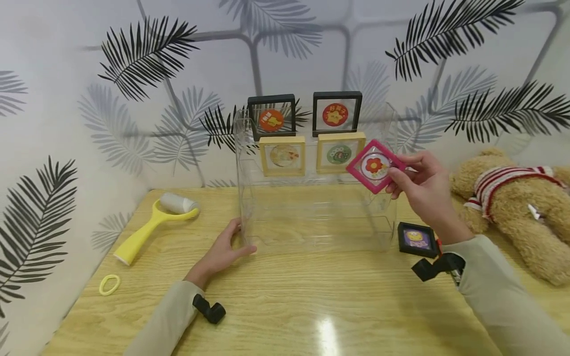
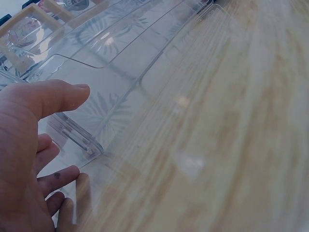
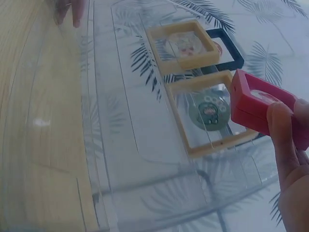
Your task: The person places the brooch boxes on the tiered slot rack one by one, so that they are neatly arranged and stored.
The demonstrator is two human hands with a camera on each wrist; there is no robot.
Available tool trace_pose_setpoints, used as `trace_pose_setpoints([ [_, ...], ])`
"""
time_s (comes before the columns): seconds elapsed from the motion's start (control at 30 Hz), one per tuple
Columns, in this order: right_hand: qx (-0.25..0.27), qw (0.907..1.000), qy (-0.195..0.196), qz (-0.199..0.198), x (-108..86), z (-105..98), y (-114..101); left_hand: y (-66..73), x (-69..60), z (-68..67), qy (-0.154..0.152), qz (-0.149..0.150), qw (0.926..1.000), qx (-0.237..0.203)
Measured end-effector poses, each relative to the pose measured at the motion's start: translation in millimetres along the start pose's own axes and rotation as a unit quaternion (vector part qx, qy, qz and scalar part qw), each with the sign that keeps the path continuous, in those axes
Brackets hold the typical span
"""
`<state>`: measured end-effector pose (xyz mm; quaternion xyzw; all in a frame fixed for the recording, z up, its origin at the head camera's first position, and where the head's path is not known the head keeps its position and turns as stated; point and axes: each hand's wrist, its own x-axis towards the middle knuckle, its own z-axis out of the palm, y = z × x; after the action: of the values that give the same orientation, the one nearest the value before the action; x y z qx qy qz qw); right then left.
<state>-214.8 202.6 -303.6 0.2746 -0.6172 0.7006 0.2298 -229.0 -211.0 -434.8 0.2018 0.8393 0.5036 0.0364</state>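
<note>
A clear tiered display stand (image 1: 311, 242) stands on the wooden table. My right hand (image 1: 425, 185) pinches a pink square frame (image 1: 366, 182) by one corner, tilted like a diamond, in front of the stand's right part; a red flower badge shows inside it. Two black frames (image 1: 337, 94) stand on the top tier, and two cream-yellow frames (image 1: 282, 173) on the tier below. My left hand (image 1: 224, 254) is at the stand's lower left side, thumb held apart from the fingers. In the left wrist view the left hand (image 2: 21, 130) has loosely bent fingers beside the clear edge.
A small black frame (image 1: 417, 240) lies on the table under my right wrist. At the right lies a teddy bear (image 1: 521, 198) in a striped top. A yellow-handled lint roller (image 1: 142, 237) and a yellow ring (image 1: 109, 285) are at the left. A leaf-patterned wall covering rises behind.
</note>
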Motion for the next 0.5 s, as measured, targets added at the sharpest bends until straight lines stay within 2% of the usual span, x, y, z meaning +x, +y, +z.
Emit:
trace_pose_setpoints([
  [0.1, -0.044, 0.9986, -0.028, 0.009, 5.0, 15.1, 5.7, 5.7, -0.5, 1.1, -0.001, -0.001, 1.0, -0.005],
  [0.2, -0.119, 0.9906, -0.066, 0.001, 10.0, 32.1, 13.8, 4.6, -0.2, 1.8, 0.0, -0.005, 1.0, -0.007],
  [0.33, -0.23, 0.9669, -0.109, -0.018, 13.7, 56.5, 24.8, -0.8, 1.5, 1.7, 0.002, -0.006, 0.9999, -0.009],
  [0.43, -0.283, 0.9497, -0.134, -0.014, 13.7, 72.6, 31.7, -0.6, 1.7, 1.1, 0.001, -0.005, 1.0, -0.008],
  [0.5, -0.301, 0.9421, -0.146, -0.017, 13.2, 81.3, 36.8, -0.9, 2.0, 1.2, 0.001, -0.007, 0.9999, -0.008],
])
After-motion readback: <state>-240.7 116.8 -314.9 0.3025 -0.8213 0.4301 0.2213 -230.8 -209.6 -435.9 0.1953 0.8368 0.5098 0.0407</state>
